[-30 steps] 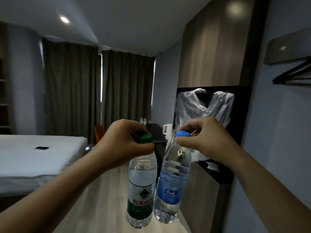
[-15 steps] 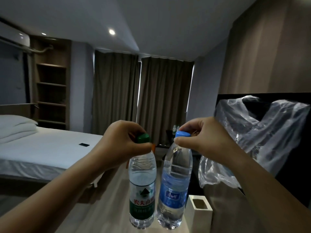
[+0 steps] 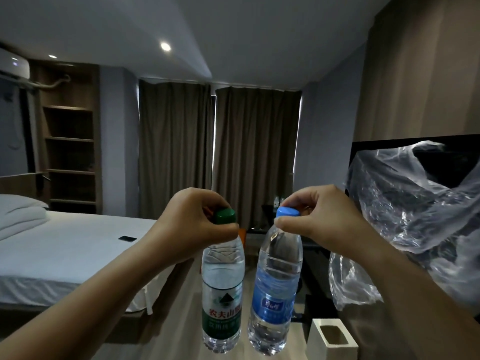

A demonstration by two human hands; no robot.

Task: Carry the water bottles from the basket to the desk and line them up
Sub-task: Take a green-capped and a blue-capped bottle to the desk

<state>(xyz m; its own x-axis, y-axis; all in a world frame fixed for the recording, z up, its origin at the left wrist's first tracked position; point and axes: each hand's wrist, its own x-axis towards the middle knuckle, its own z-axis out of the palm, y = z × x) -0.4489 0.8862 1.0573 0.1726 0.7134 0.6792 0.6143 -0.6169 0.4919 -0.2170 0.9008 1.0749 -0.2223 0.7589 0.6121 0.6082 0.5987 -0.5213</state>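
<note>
My left hand (image 3: 192, 222) grips the green cap of a clear water bottle with a green label (image 3: 222, 294), which hangs upright in front of me. My right hand (image 3: 319, 216) pinches the blue cap of a second clear bottle with a blue label (image 3: 274, 300), hanging just right of the first. The two bottles are close, side by side, above the wooden floor. A dark desk (image 3: 262, 231) stands far ahead by the curtains, with small bottles (image 3: 278, 202) on it. No basket is in view.
A white bed (image 3: 65, 258) with a dark phone (image 3: 127, 239) fills the left. A clear plastic bag (image 3: 405, 219) hangs over a dark unit at the right. A white bin (image 3: 333, 341) stands on the floor at lower right. Closed curtains (image 3: 220, 152) cover the far wall.
The view has swung left and advanced into the room: the bed and shelves have come into view and the plastic bag has moved to the right edge. Both hands keep the bottles held the same way.
</note>
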